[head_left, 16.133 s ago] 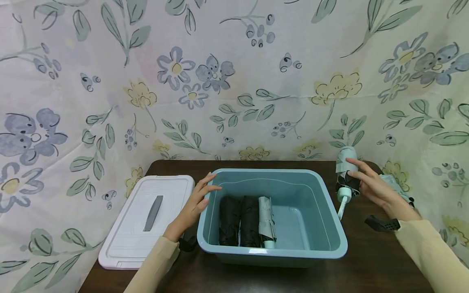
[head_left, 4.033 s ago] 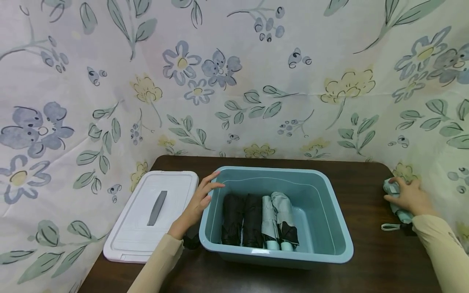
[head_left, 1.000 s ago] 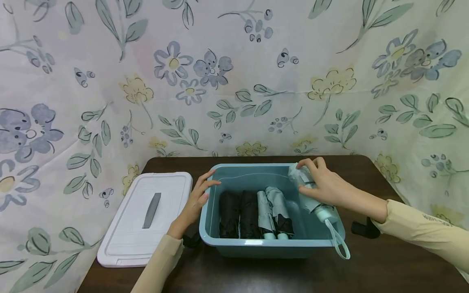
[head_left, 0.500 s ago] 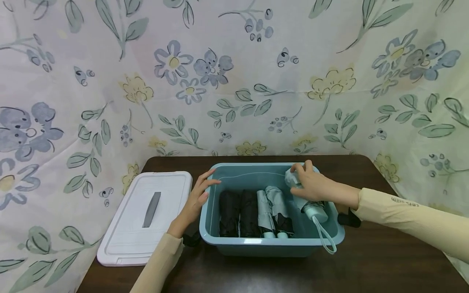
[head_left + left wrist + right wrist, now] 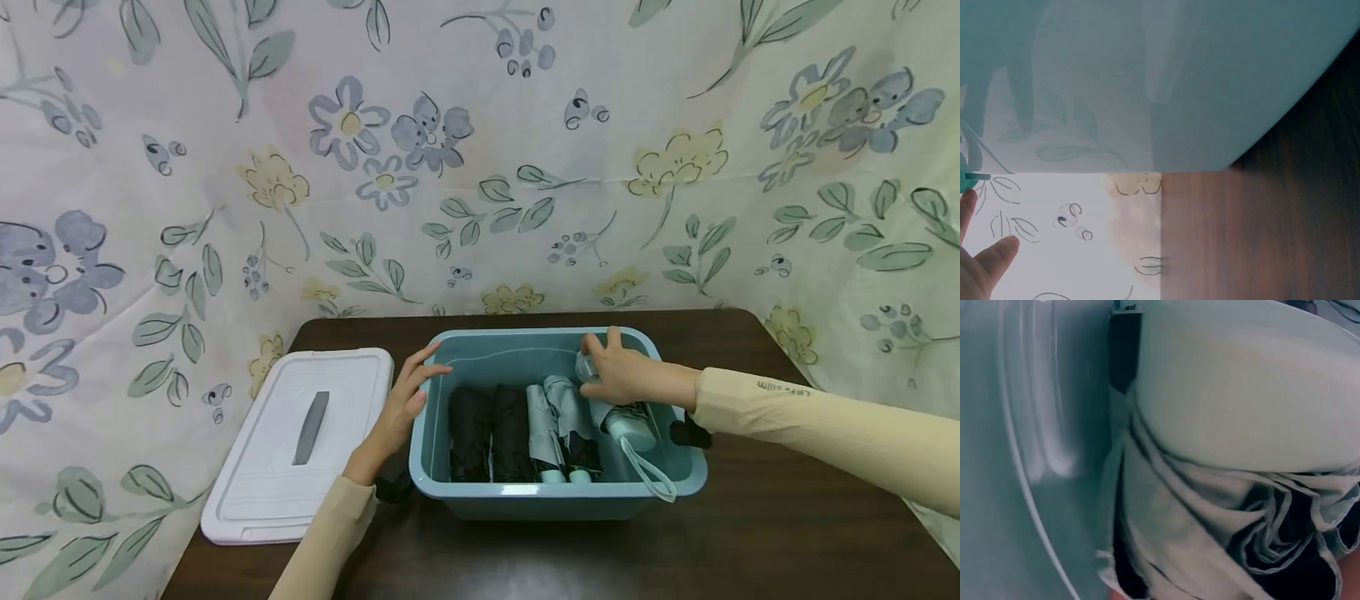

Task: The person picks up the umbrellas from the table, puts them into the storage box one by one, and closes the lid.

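Observation:
A blue plastic bin (image 5: 555,490) stands on the table. Two folded black umbrellas (image 5: 470,433) lie side by side in its left part, and beside them are two folded pale-green umbrellas (image 5: 573,421). Over the bin's right part my right hand (image 5: 626,375) grips another pale-green umbrella (image 5: 630,432), tilted, its wrist loop hanging near the front rim. In the right wrist view the broad end of its handle (image 5: 1247,387) and loose cloth folds fill much of the picture. My left hand (image 5: 397,408) rests at the bin's left rim with fingers extended; its fingertips (image 5: 1004,250) show in the left wrist view.
A white lid (image 5: 255,467) with a grey handle (image 5: 311,428) lies left of the bin, behind my left forearm. Dark wooden table (image 5: 780,500) extends in front and to the right. A floral cloth (image 5: 480,167) hangs behind the table.
My right hand has brought the umbrella from the table's right side over the bin, then further left and lower into it. Earlier, another pale-green umbrella went in. My left hand stays at the rim.

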